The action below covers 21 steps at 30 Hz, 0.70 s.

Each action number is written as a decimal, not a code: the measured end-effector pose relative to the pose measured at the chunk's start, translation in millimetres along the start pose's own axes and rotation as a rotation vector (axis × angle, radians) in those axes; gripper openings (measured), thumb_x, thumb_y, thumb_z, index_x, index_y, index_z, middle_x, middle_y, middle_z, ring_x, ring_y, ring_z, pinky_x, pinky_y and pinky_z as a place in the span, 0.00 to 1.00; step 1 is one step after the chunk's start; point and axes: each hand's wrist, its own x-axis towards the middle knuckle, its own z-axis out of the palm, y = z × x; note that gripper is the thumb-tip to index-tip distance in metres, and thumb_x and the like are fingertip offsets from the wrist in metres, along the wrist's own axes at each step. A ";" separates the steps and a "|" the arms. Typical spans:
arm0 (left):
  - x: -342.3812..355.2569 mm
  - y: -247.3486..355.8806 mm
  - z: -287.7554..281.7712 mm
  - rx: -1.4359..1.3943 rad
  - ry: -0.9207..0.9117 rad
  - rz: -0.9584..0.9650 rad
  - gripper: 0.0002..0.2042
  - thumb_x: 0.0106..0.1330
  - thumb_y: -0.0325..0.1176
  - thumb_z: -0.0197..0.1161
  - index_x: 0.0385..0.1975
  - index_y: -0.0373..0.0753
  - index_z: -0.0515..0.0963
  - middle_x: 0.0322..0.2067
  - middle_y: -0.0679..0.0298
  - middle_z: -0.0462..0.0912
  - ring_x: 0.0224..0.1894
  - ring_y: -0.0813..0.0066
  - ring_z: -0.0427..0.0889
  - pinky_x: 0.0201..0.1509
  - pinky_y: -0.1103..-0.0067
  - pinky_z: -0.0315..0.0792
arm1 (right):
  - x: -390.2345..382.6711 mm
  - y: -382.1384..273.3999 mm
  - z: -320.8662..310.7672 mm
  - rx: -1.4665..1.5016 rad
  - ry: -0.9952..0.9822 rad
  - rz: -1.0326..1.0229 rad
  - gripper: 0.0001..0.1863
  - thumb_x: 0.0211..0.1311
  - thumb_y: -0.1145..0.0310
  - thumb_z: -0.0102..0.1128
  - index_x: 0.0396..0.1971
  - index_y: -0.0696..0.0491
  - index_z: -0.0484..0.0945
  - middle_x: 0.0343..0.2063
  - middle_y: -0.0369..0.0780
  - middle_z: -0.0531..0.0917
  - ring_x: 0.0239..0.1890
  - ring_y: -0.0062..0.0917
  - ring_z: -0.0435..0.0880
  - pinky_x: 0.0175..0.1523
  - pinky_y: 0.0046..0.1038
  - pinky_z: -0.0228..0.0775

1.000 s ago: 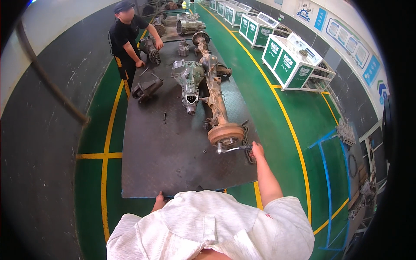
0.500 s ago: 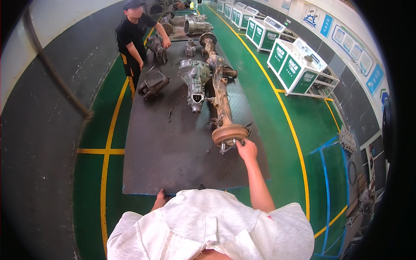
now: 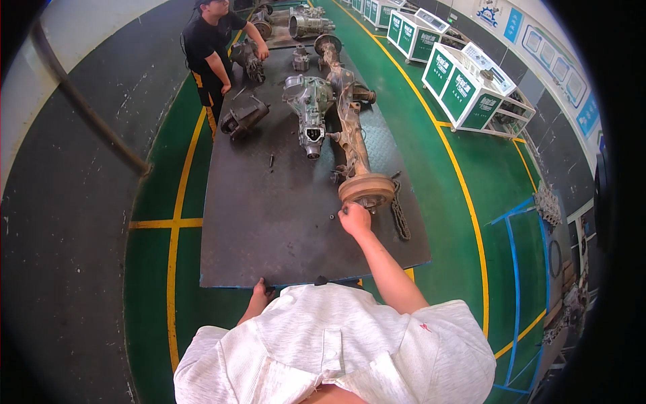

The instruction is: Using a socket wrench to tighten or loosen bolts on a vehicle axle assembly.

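A long rusty axle [image 3: 352,138] lies along the right half of the metal-topped table, its round brake drum [image 3: 367,189] toward me. My right hand [image 3: 354,219] is closed at the near left side of the drum's face. Its fingers cover whatever they grip there. Low at the table's near edge, my left hand [image 3: 261,291] holds on with a digit over the rim; the other fingers are mostly hidden, and something dark shows beside them. A chain [image 3: 400,214] lies right of the drum. One small nut-like piece [image 3: 332,217] sits left of my right hand.
A silver gearbox housing [image 3: 309,111] lies left of the axle. Farther left are a dark differential-like part [image 3: 243,120] and a small dark rod [image 3: 272,161]. A co-worker [image 3: 212,50] stands at the far left, touching another part. White-and-green cabinets [image 3: 468,87] line the right side.
My right hand has shifted left across the drum's face, over the silver stud-like piece that showed before. The chain is now in plain sight. The view has tilted slightly; my left hand stays at the edge.
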 end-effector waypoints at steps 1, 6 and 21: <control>-3.5 1.4 1.7 0.027 -0.008 -0.011 0.26 0.68 0.50 0.52 0.62 0.46 0.62 0.63 0.60 0.64 0.60 0.56 0.67 0.59 0.62 0.67 | -1.0 -0.3 6.2 0.001 -0.003 0.002 0.09 0.49 0.63 0.61 0.27 0.53 0.80 0.30 0.45 0.83 0.36 0.42 0.82 0.43 0.41 0.72; 70.1 -15.1 -14.0 -0.318 0.261 -0.219 0.25 0.68 0.51 0.52 0.61 0.47 0.64 0.62 0.63 0.65 0.59 0.59 0.68 0.59 0.63 0.66 | -0.8 -11.7 22.2 -0.056 0.033 -0.067 0.07 0.49 0.64 0.62 0.25 0.52 0.79 0.29 0.43 0.83 0.34 0.40 0.82 0.41 0.40 0.71; 91.1 -26.1 -26.0 -0.294 0.323 -0.271 0.24 0.69 0.51 0.50 0.62 0.48 0.63 0.62 0.60 0.65 0.57 0.58 0.67 0.57 0.61 0.68 | 11.3 26.1 -38.2 0.266 0.081 0.184 0.10 0.48 0.63 0.61 0.30 0.51 0.80 0.29 0.47 0.83 0.36 0.44 0.81 0.40 0.39 0.73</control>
